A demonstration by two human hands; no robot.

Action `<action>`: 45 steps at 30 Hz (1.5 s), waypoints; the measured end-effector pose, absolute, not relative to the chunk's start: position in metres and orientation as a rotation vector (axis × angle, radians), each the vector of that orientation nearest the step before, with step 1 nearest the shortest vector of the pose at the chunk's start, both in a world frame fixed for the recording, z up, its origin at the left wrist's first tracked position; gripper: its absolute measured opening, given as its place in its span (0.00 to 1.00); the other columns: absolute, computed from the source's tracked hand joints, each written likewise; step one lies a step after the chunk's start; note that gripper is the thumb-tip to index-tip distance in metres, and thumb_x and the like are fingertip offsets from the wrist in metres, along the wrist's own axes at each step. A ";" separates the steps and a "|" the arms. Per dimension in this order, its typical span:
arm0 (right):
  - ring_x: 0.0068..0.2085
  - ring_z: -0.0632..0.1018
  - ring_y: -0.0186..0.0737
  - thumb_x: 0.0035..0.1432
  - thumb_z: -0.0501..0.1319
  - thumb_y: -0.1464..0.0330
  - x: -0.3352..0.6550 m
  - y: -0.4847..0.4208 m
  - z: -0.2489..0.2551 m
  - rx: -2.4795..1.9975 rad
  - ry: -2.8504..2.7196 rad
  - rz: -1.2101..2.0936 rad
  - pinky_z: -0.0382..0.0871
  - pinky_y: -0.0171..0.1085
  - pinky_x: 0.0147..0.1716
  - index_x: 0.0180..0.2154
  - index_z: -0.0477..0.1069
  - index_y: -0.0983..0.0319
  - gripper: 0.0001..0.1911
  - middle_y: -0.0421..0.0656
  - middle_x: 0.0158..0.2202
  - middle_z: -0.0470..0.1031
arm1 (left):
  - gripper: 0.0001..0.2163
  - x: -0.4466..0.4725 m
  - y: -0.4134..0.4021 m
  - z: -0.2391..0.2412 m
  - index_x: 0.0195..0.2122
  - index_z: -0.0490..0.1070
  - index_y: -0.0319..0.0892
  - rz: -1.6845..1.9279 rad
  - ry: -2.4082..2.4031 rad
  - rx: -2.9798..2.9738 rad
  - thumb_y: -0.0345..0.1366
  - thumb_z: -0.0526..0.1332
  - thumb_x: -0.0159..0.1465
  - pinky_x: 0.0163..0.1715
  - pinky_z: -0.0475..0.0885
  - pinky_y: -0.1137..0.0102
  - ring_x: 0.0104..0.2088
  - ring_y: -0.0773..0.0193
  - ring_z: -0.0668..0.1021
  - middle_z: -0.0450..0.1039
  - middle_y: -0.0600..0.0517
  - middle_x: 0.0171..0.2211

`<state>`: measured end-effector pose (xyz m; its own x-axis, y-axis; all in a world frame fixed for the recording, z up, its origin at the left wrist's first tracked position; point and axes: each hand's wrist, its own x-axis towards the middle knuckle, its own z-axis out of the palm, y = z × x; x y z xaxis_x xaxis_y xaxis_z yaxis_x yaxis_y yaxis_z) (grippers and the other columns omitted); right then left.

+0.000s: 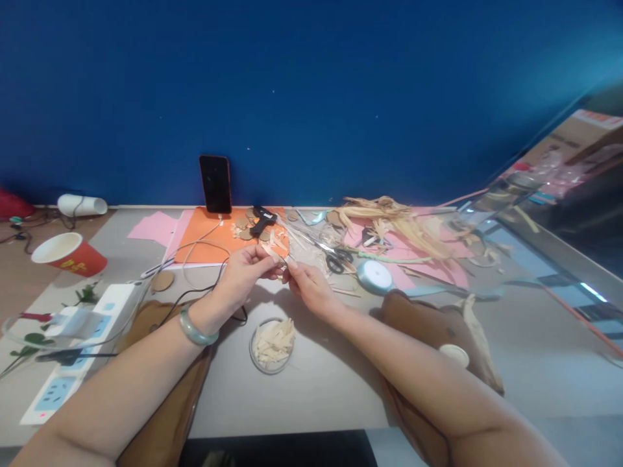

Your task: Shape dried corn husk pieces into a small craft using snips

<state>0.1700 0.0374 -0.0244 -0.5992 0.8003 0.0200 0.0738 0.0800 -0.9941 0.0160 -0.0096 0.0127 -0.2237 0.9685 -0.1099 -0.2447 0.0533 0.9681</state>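
My left hand, a pale green bangle on its wrist, is closed in a pinch above the middle of the table. Fingertip to fingertip with it, my right hand is pinched too. Between them is a small pale piece, like dried husk, partly covered by the fingers. Below the hands stands a round clear dish full of cut pale husk pieces. Just beyond them lie a black glue gun and open scissors. A spool of light blue ribbon lies right of my right hand.
A phone leans on the blue wall. Dried husks lie over pink paper. Left are a tipped red paper cup, a white power strip and trailing cables. Brown cloth items lie under both forearms.
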 end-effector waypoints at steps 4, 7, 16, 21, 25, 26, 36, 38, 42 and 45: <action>0.20 0.58 0.30 0.61 0.48 0.44 0.170 0.037 -0.024 -0.879 -1.773 1.563 0.51 0.34 0.21 0.25 0.67 0.62 0.30 0.34 0.16 0.56 | 0.14 0.017 -0.010 0.013 0.24 0.70 0.38 1.419 1.220 0.842 0.39 0.73 0.47 0.30 0.75 0.72 0.25 0.66 0.79 0.75 0.53 0.21; 0.20 0.58 0.31 0.61 0.48 0.44 0.170 0.037 -0.023 -0.896 -1.777 1.551 0.51 0.34 0.21 0.25 0.67 0.62 0.30 0.34 0.16 0.56 | 0.14 0.016 -0.010 0.013 0.23 0.69 0.38 1.416 1.215 0.837 0.39 0.73 0.47 0.30 0.75 0.72 0.25 0.66 0.79 0.75 0.53 0.21; 0.20 0.59 0.31 0.61 0.49 0.44 0.170 0.037 -0.025 -0.920 -1.772 1.543 0.52 0.34 0.22 0.24 0.66 0.62 0.30 0.35 0.17 0.57 | 0.13 0.016 -0.011 0.016 0.24 0.69 0.38 1.401 1.201 0.820 0.39 0.72 0.49 0.31 0.75 0.70 0.26 0.65 0.80 0.78 0.50 0.25; 0.19 0.57 0.30 0.60 0.50 0.45 0.170 0.038 -0.026 -0.927 -1.726 1.567 0.50 0.33 0.20 0.24 0.66 0.62 0.29 0.35 0.16 0.56 | 0.12 0.016 -0.011 0.016 0.25 0.69 0.39 1.406 1.179 0.834 0.40 0.70 0.52 0.33 0.76 0.69 0.26 0.65 0.80 0.79 0.49 0.25; 0.18 0.55 0.30 0.60 0.50 0.45 0.170 0.039 -0.021 -0.950 -1.662 1.594 0.48 0.34 0.19 0.25 0.66 0.62 0.28 0.34 0.15 0.54 | 0.12 0.016 -0.011 0.015 0.26 0.70 0.39 1.376 1.168 0.878 0.42 0.69 0.53 0.33 0.76 0.69 0.26 0.65 0.79 0.78 0.51 0.25; 0.18 0.55 0.30 0.60 0.49 0.45 0.171 0.039 -0.019 -0.957 -1.654 1.598 0.47 0.34 0.19 0.25 0.65 0.62 0.28 0.34 0.15 0.54 | 0.13 0.016 -0.010 0.014 0.26 0.71 0.39 1.365 1.167 0.892 0.42 0.69 0.53 0.33 0.76 0.70 0.26 0.66 0.79 0.78 0.51 0.25; 0.19 0.52 0.31 0.62 0.49 0.48 0.171 0.038 -0.012 -0.926 -1.671 1.714 0.44 0.35 0.19 0.24 0.61 0.60 0.25 0.34 0.16 0.51 | 0.13 0.016 -0.011 0.012 0.26 0.74 0.39 1.193 1.185 1.071 0.45 0.66 0.55 0.30 0.73 0.71 0.26 0.66 0.77 0.77 0.50 0.24; 0.19 0.53 0.31 0.62 0.48 0.48 0.171 0.037 -0.012 -0.917 -1.689 1.712 0.44 0.34 0.19 0.24 0.62 0.61 0.26 0.34 0.16 0.51 | 0.13 0.016 -0.012 0.013 0.25 0.73 0.39 1.163 1.193 1.093 0.45 0.66 0.56 0.30 0.72 0.71 0.25 0.66 0.76 0.76 0.50 0.24; 0.20 0.54 0.30 0.62 0.48 0.47 0.171 0.037 -0.013 -0.911 -1.719 1.703 0.46 0.34 0.19 0.24 0.64 0.62 0.28 0.35 0.17 0.54 | 0.14 0.016 -0.012 0.014 0.25 0.73 0.38 1.132 1.204 1.126 0.45 0.66 0.55 0.30 0.71 0.72 0.25 0.67 0.75 0.75 0.50 0.23; 0.20 0.55 0.30 0.62 0.48 0.47 0.171 0.037 -0.014 -0.906 -1.726 1.711 0.47 0.34 0.20 0.24 0.65 0.62 0.29 0.36 0.17 0.56 | 0.14 0.017 -0.012 0.014 0.25 0.73 0.38 1.122 1.212 1.138 0.45 0.66 0.55 0.30 0.71 0.72 0.25 0.67 0.75 0.74 0.50 0.23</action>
